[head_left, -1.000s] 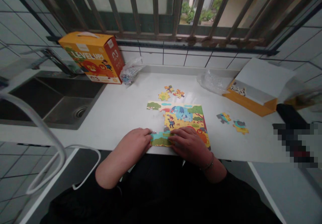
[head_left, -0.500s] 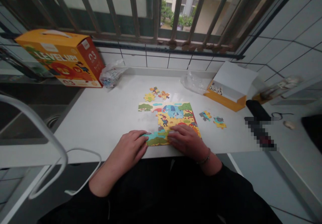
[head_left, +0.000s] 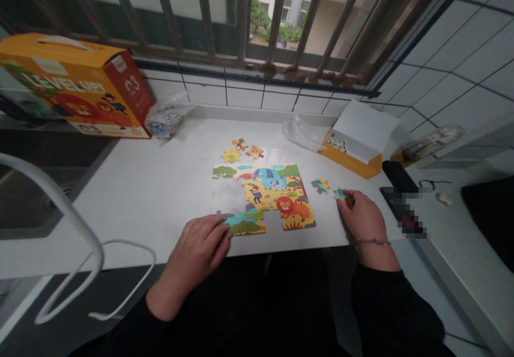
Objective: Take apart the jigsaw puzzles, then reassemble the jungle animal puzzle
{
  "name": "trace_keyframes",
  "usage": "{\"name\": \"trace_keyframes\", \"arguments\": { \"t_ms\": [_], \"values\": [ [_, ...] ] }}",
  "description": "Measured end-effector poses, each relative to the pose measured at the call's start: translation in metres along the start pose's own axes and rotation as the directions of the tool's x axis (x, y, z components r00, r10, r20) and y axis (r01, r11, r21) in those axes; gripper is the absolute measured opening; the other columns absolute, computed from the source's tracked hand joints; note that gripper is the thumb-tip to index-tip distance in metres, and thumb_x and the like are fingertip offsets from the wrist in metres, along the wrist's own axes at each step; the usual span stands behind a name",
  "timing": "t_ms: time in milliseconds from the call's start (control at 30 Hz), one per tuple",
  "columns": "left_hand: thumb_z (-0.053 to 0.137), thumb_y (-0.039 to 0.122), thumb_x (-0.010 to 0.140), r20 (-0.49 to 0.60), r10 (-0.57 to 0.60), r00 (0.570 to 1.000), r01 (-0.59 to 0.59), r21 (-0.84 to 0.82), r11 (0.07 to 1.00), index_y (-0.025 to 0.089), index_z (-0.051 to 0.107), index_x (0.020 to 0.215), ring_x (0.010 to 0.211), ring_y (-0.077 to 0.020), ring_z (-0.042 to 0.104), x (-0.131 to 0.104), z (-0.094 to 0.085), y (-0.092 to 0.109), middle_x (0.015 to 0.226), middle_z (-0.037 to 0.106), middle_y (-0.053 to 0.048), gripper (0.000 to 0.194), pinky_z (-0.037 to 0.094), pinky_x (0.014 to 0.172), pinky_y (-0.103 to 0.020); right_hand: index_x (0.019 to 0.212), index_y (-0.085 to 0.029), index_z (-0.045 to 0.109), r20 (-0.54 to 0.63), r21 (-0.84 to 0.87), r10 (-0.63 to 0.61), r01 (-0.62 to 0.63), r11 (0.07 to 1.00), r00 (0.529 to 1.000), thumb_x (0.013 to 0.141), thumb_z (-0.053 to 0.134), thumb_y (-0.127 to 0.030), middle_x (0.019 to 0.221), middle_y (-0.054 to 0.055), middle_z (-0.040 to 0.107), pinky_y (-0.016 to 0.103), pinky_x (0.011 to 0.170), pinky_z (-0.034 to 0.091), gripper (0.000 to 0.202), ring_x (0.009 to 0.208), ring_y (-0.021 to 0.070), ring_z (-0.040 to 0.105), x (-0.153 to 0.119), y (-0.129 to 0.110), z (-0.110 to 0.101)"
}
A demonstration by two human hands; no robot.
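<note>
A partly joined jigsaw [head_left: 269,180] with an elephant and lions lies on the white counter, with gaps at its left side and bottom edge. My left hand [head_left: 204,239] rests on its lower left corner, fingers lying over the pieces there. My right hand [head_left: 361,212] is at the right of the jigsaw, its fingers closed on a loose puzzle piece [head_left: 340,193] that is partly hidden. Another loose piece group [head_left: 320,185] lies between that hand and the jigsaw. Above the jigsaw are several loose pieces [head_left: 231,155].
An orange box [head_left: 80,89] and a plastic bag [head_left: 166,119] stand at the back left. At the back right are a clear bag [head_left: 301,133], an open box [head_left: 353,159] and a black object [head_left: 399,176]. A white cable [head_left: 80,212] curves at the left.
My right hand has moved right, off the jigsaw to the loose piece, uncovering the lions and a gap in the bottom edge. My left hand stays at the corner. The view has shifted slightly.
</note>
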State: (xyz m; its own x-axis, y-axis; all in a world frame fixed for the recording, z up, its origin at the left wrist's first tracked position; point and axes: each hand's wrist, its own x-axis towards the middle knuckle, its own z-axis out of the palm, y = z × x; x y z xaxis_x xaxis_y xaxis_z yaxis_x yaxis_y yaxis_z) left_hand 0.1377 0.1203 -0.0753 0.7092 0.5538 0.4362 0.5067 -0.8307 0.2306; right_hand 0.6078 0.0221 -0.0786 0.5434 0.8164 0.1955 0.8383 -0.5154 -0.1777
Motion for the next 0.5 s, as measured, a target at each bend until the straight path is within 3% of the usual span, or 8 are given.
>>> {"name": "trace_keyframes", "arguments": {
  "t_ms": [200, 367, 433, 500],
  "values": [
    [0.063, 0.021, 0.104, -0.013, 0.012, 1.0, -0.012, 0.013, 1.0, 0.018, 0.069, 0.116, 0.112, -0.0326, 0.075, 0.002, 0.0, 0.0, 0.123, 0.078, -0.014, 0.013, 0.059, 0.095, -0.052, 0.133, -0.015, 0.068, 0.07, 0.11, -0.131, 0.123, 0.986, 0.989, 0.09, 0.068, -0.037, 0.122, 0.018, 0.079, 0.049, 0.097, 0.059, 0.049, 0.107, 0.0343, 0.074, 0.001, 0.011, -0.01],
    [0.063, 0.02, 0.104, -0.017, 0.018, 1.0, -0.018, 0.008, 1.0, 0.017, 0.069, 0.115, 0.11, -0.0328, 0.075, 0.004, -0.001, 0.001, 0.122, 0.078, -0.014, 0.013, 0.059, 0.094, -0.053, 0.138, -0.02, 0.068, 0.075, 0.257, -0.395, 0.365, 0.895, 0.915, 0.091, 0.059, -0.025, 0.138, 0.015, 0.075, 0.052, 0.114, 0.054, 0.049, 0.128, 0.033, 0.069, -0.004, 0.009, -0.011],
    [0.063, 0.02, 0.104, -0.013, 0.007, 1.0, -0.007, 0.006, 1.0, 0.018, 0.069, 0.115, 0.111, -0.0325, 0.074, 0.003, 0.0, 0.001, 0.122, 0.078, -0.013, 0.013, 0.059, 0.094, -0.052, 0.136, -0.019, 0.069, 0.014, 0.251, -0.395, 0.379, 0.891, 0.919, 0.095, 0.056, -0.026, 0.137, 0.016, 0.075, 0.054, 0.115, 0.052, 0.044, 0.129, 0.0339, 0.068, -0.009, 0.002, -0.011],
    [0.063, 0.021, 0.104, -0.004, -0.004, 1.0, 0.004, 0.005, 1.0, 0.019, 0.069, 0.116, 0.111, -0.0322, 0.074, 0.002, 0.001, 0.001, 0.123, 0.077, -0.013, 0.013, 0.059, 0.094, -0.052, 0.132, -0.017, 0.069, -0.042, 0.2, -0.304, 0.306, 0.931, 0.952, 0.099, 0.057, -0.035, 0.131, 0.02, 0.075, 0.056, 0.111, 0.054, 0.04, 0.124, 0.0369, 0.069, -0.014, -0.005, -0.01]
  ]
}}
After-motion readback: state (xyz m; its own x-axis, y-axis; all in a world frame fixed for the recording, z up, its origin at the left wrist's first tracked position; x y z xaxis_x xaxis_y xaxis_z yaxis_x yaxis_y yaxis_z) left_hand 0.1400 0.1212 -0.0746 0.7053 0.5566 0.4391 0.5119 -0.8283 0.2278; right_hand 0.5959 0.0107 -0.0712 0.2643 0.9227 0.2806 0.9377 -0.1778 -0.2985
